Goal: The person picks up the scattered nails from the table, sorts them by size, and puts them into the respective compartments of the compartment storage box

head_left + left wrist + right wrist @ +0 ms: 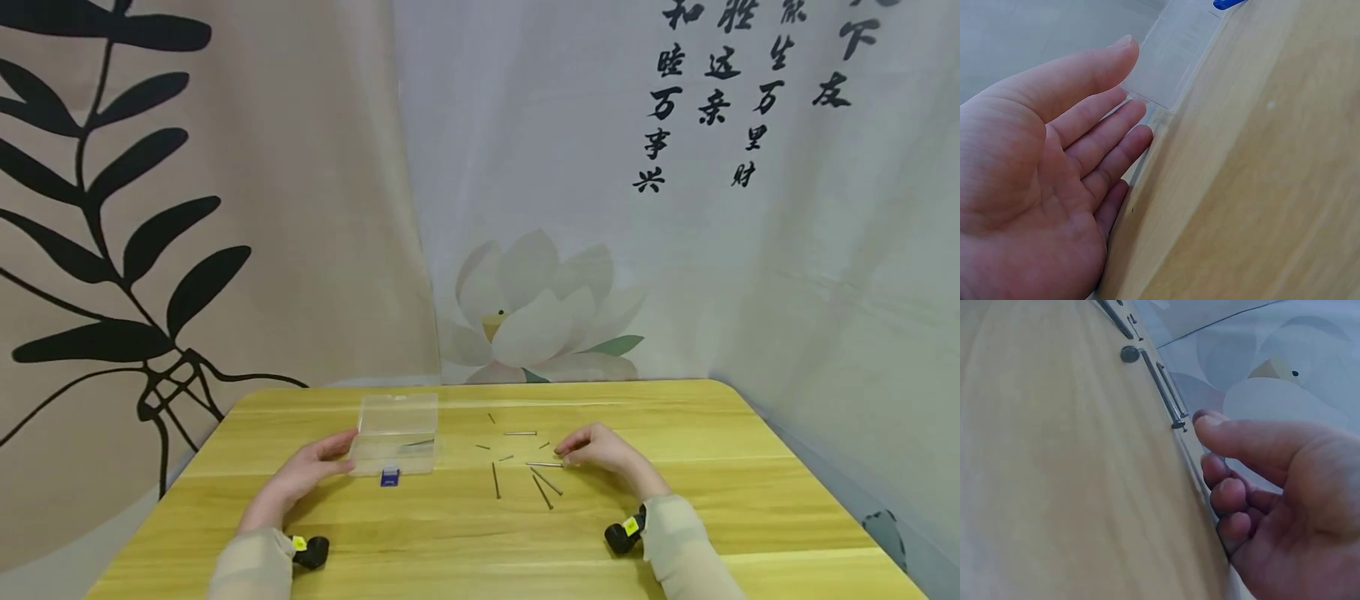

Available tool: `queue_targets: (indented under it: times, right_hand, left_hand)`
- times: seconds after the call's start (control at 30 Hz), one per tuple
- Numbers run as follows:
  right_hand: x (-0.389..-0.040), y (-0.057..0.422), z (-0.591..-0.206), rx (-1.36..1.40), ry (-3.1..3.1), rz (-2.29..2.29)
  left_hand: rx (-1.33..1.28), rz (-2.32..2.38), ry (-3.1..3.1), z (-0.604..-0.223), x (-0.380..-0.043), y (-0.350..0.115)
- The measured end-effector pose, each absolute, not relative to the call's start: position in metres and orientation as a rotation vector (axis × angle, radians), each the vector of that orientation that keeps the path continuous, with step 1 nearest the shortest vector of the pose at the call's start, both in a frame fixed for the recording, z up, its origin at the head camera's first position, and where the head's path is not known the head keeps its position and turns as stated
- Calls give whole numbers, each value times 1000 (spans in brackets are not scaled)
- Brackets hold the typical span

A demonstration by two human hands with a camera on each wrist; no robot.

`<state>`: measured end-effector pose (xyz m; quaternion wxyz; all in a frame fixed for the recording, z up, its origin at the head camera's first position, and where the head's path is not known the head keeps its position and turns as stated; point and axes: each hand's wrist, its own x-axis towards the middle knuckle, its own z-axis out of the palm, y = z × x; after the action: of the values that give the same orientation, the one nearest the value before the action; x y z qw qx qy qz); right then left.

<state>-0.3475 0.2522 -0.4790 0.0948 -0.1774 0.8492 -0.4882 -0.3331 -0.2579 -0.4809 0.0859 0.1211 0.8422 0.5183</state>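
Note:
An unlatched clear plastic box (393,457) with a blue latch (389,477) stands on the table, its lid (398,414) laid back. Thin nails (420,442) lie in it. My left hand (315,463) rests at the box's left side, thumb and fingers extended; in the left wrist view the fingertips (1138,109) overlap its corner. To the right, my right hand (603,452) is low over the table, fingers bent, right at the head of a long nail (543,464). In the right wrist view that nail (1161,387) lies just beyond the thumb tip, outside the fingers.
Several loose nails, long (496,481) and short (483,447), lie scattered on the wooden table (450,542) between box and right hand. Two long ones (542,492) lie slanted nearer the front. A printed curtain (315,208) hangs behind the table's far edge.

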Motion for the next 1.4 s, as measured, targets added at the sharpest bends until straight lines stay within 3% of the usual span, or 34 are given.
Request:
queue_targets:
  times: [1.4]
  right_hand:
    - [-346, 247, -481, -584, 2649, -1307]
  left_hand:
    - [334, 1582, 2494, -483, -335, -257]
